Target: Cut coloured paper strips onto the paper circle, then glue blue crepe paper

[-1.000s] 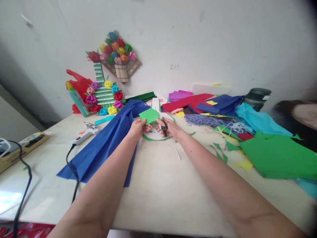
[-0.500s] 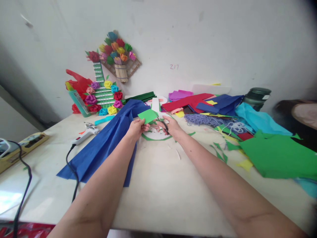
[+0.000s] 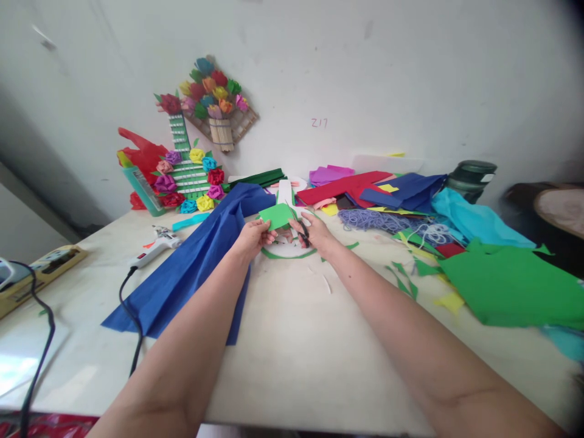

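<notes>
Sheet of small, bright green, straight-edged paper-like material [image 3: 277, 215]: raised above the far middle of the table, between the two hands. Left hand [image 3: 254, 237]: grasping the sheet by its near left edge, thumb uppermost. Right hand [image 3: 317, 234]: gripping scissors with black handles and slim metal blades [image 3: 304, 232], the blades slanting up at the sheet's right edge; whether they are parted, cannot tell.

Beneath the hands: white, round-bodied cut-out with a straight neck and green edging [image 3: 292, 251], flat on the table, partly hidden, small scraps upon it.

Left side: long, creased, deep blue sheet [image 3: 191, 274], running beside and under the left forearm; white glue gun with black cord [image 3: 157, 248], lying beside the blue sheet; yellowish power strip [image 3: 43, 274], at the table's left edge.

Rear left: green guitar-shaped piece with white bars and paper roses [image 3: 188, 176], upright near the wall; teal bottle with yellow tip [image 3: 142, 190], tilted, in front of a red plastic bag [image 3: 141, 149].

Right side: tangled violet-grey yarn [image 3: 371, 221]; flat red sheet [image 3: 349, 185], behind the yarn; large, irregular green sheet [image 3: 515, 286], near the right edge; narrow green offcuts [image 3: 404, 280], just left of it.

Support: pale, smooth-topped table [image 3: 292, 353].
</notes>
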### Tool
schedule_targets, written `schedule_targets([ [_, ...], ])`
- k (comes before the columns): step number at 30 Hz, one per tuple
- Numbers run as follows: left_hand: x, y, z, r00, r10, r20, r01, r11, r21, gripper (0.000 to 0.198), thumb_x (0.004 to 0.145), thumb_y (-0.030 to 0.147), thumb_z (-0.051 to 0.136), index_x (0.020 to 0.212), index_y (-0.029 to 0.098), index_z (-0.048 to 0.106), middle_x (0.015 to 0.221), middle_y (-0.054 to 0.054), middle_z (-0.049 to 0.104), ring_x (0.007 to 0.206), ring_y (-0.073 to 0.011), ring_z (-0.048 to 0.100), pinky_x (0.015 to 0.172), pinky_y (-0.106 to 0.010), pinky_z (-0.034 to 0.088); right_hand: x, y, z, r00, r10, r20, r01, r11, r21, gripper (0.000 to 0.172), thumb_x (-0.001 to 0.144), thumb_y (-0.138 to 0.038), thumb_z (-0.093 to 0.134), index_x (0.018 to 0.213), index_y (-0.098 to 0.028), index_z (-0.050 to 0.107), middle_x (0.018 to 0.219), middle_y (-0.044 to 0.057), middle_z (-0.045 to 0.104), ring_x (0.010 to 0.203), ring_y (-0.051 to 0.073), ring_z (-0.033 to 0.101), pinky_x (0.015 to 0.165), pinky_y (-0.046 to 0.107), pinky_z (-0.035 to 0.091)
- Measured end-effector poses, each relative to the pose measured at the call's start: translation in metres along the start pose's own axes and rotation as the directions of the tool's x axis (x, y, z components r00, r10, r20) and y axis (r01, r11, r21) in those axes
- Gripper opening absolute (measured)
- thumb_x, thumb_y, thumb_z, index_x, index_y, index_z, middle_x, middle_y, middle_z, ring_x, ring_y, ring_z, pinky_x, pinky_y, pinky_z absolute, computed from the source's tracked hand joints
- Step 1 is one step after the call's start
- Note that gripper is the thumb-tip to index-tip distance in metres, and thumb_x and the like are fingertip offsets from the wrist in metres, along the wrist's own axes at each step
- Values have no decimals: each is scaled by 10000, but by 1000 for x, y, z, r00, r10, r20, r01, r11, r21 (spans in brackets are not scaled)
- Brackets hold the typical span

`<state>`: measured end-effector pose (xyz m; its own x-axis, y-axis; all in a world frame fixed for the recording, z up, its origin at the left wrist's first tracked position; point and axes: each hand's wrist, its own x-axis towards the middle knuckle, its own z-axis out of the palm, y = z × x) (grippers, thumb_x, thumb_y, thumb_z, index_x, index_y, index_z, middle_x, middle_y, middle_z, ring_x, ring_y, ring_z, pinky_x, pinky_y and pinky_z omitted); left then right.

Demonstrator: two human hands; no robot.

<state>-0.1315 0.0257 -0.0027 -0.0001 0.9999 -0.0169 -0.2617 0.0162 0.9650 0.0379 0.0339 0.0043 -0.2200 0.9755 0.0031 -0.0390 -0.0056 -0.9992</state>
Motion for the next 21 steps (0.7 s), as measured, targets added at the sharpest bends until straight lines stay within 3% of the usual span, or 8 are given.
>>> schedule_targets([
  [13, 2, 0, -4, 999, -14, -52, 16, 999, 38, 147, 801, 124, 487, 656, 119, 462, 482, -35, 583, 342, -66, 495, 342, -140, 377, 3, 3, 3, 997, 16, -69, -20, 998, -65, 736, 679, -254, 694, 1310, -100, 347, 413, -102, 453, 310, 52, 374, 286, 152, 330],
  [21, 3, 1, -11, 1000, -10, -18, 10, 1000, 22, 107, 794, 134, 488, 690, 117, 472, 497, -39, 580, 352, -69, 487, 344, -147, 372, 1, 1, -2, 998, 57, 17, -57, 998, 3, 740, 746, -312, 634, 1355, -143, 250, 424, -95, 471, 329, 58, 406, 336, 156, 383],
])
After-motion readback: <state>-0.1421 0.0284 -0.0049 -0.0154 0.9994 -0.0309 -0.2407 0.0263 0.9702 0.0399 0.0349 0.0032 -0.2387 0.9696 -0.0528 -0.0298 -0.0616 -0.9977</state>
